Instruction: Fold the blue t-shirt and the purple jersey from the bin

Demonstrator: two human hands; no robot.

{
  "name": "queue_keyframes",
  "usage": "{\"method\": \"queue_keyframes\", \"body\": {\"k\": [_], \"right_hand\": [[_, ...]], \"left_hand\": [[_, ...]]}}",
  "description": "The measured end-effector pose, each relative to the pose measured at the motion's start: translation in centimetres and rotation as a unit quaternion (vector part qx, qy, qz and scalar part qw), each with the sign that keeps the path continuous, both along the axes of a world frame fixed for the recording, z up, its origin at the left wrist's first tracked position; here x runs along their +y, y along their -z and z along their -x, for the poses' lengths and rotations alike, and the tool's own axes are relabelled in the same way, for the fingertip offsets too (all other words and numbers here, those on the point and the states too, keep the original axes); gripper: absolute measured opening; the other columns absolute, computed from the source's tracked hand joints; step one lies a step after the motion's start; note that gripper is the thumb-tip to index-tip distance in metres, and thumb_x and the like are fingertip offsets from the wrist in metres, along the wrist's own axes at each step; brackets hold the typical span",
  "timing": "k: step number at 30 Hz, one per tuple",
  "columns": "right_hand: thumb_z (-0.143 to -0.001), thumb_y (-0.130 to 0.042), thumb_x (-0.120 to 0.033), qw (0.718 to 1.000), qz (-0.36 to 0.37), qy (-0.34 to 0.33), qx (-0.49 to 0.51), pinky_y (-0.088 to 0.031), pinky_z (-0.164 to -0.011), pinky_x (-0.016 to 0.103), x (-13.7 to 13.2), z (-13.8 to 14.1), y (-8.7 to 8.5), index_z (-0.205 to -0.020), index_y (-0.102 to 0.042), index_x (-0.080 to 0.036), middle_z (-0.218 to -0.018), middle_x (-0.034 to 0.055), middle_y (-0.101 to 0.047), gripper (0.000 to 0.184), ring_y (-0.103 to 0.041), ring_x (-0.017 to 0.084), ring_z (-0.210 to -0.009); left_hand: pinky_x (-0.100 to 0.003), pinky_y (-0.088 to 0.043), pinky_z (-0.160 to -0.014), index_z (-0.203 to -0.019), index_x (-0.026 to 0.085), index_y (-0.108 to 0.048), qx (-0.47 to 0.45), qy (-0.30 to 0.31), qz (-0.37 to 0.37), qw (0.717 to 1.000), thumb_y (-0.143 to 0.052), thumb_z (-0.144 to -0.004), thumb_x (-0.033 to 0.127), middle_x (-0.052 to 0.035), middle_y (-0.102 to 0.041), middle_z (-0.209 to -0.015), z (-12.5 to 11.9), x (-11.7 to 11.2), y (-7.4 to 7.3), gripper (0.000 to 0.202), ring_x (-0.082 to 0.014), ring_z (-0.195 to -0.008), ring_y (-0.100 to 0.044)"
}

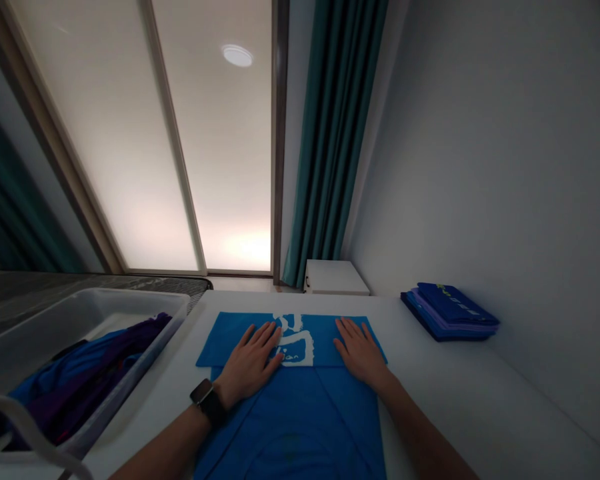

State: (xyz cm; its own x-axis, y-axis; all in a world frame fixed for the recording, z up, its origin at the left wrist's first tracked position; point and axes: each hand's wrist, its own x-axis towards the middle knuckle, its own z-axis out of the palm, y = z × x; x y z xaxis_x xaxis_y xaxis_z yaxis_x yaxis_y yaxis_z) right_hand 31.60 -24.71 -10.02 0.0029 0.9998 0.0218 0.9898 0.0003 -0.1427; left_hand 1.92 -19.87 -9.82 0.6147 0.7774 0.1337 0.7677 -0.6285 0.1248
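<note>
A blue T-shirt [295, 407] lies on the white table [430, 400], its neckline toward me and its far end folded over into a band with a white print. My left hand [253, 360], a dark watch on its wrist, rests flat on the left part of that band, fingers stretched out beside the print. On the band's right part lies my right hand [359, 350], palm down with its fingers slightly spread. Neither hand grips the cloth.
A translucent plastic bin [180, 303] with crumpled blue and purple clothes [90, 373] stands at the left. Folded garments [450, 310] are stacked at the right by the wall. Beyond the table's far edge are a small white cabinet [336, 277] and a teal curtain [337, 133].
</note>
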Motion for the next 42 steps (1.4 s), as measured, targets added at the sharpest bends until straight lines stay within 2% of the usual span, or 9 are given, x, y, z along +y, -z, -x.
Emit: {"method": "queue_keyframes", "body": {"k": [3,5,7,11,16,19,23,31,42], "right_hand": [[-0.098,-0.023,-0.037,0.995,-0.053,0.076,-0.034,-0.020,-0.114,0.041,0.0,-2.3,0.1,-0.149,-0.033,-0.015,-0.152,0.0102,-0.036,0.057,-0.032,0.025,-0.139],[-0.097,-0.026,-0.033,0.988,-0.070,0.130,-0.048,-0.033,-0.104,0.040,0.0,-3.6,0.1,-0.146,-0.038,-0.013,-0.144,0.0144,-0.046,0.055,-0.042,0.028,-0.130],[-0.096,-0.026,-0.033,0.982,-0.069,0.168,-0.055,-0.039,-0.094,0.040,0.0,-4.5,0.2,-0.143,-0.041,-0.013,-0.131,0.0172,-0.055,0.053,-0.050,0.030,-0.119],[-0.097,-0.023,-0.029,0.982,-0.051,0.171,-0.058,-0.039,-0.090,0.040,-0.1,-5.1,0.2,-0.138,-0.046,-0.014,-0.121,0.0167,-0.060,0.050,-0.055,0.029,-0.110],[-0.096,-0.021,-0.021,0.986,-0.043,0.143,-0.070,-0.038,-0.088,0.038,0.2,-4.9,0.6,-0.140,-0.043,-0.015,-0.120,0.0156,-0.062,0.050,-0.056,0.027,-0.108],[-0.095,-0.021,-0.018,0.987,-0.042,0.137,-0.066,-0.038,-0.087,0.037,0.5,-5.1,0.9,-0.142,-0.041,-0.015,-0.120,0.0155,-0.061,0.051,-0.056,0.027,-0.108],[-0.096,-0.021,-0.016,0.989,-0.041,0.136,-0.050,-0.038,-0.087,0.037,0.7,-5.5,1.3,-0.144,-0.039,-0.015,-0.122,0.0154,-0.060,0.051,-0.055,0.027,-0.110],[-0.097,-0.019,-0.017,0.989,-0.046,0.132,-0.050,-0.038,-0.085,0.037,0.6,-5.6,1.2,-0.144,-0.040,-0.016,-0.117,0.0150,-0.061,0.051,-0.055,0.027,-0.107],[-0.097,-0.024,-0.017,0.985,-0.046,0.145,-0.078,-0.040,-0.085,0.037,0.6,-5.3,0.6,-0.141,-0.044,-0.015,-0.114,0.0161,-0.061,0.048,-0.056,0.028,-0.106]], "left_hand": [[-0.053,-0.021,-0.116,-0.150,0.027,-0.031,0.004,-0.002,0.008,1.000,-0.026,-0.097,0.058,-0.0050,-0.033,-0.155,-0.1,-0.1,-0.1,0.062,-0.0276,-0.142,-0.030],[-0.053,-0.022,-0.116,-0.150,0.027,-0.032,0.004,0.002,0.008,1.000,-0.026,-0.098,0.058,-0.0051,-0.033,-0.154,-0.2,-0.1,-0.2,0.061,-0.0269,-0.142,-0.031],[-0.050,-0.023,-0.117,-0.149,0.027,-0.033,-0.007,0.006,-0.002,1.000,-0.025,-0.098,0.056,-0.0037,-0.036,-0.153,0.1,0.1,-0.4,0.059,-0.0249,-0.141,-0.034],[-0.044,-0.025,-0.117,-0.147,0.025,-0.038,-0.034,-0.028,-0.030,0.999,-0.026,-0.099,0.052,-0.0030,-0.044,-0.149,2.4,1.4,-0.9,0.056,-0.0229,-0.138,-0.039],[-0.046,-0.026,-0.116,-0.145,0.018,-0.042,-0.021,-0.082,-0.040,0.996,-0.031,-0.098,0.048,-0.0081,-0.045,-0.148,5.2,2.9,-0.8,0.057,-0.0253,-0.137,-0.041],[-0.045,-0.027,-0.116,-0.144,0.016,-0.043,-0.010,-0.103,-0.047,0.994,-0.032,-0.097,0.046,-0.0089,-0.046,-0.147,4.9,2.6,-1.2,0.057,-0.0249,-0.136,-0.041],[-0.044,-0.026,-0.117,-0.145,0.016,-0.042,-0.017,-0.080,-0.060,0.995,-0.031,-0.097,0.046,-0.0072,-0.044,-0.148,3.5,1.5,-1.6,0.057,-0.0243,-0.137,-0.040],[-0.047,-0.024,-0.116,-0.148,0.023,-0.037,-0.008,-0.039,-0.030,0.999,-0.027,-0.097,0.058,-0.0066,-0.037,-0.153,3.0,1.3,0.4,0.062,-0.0266,-0.139,-0.036],[-0.048,-0.023,-0.117,-0.148,0.024,-0.037,0.003,-0.031,-0.038,0.999,-0.026,-0.098,0.058,-0.0058,-0.037,-0.153,3.2,1.9,0.4,0.061,-0.0266,-0.140,-0.035]]}}
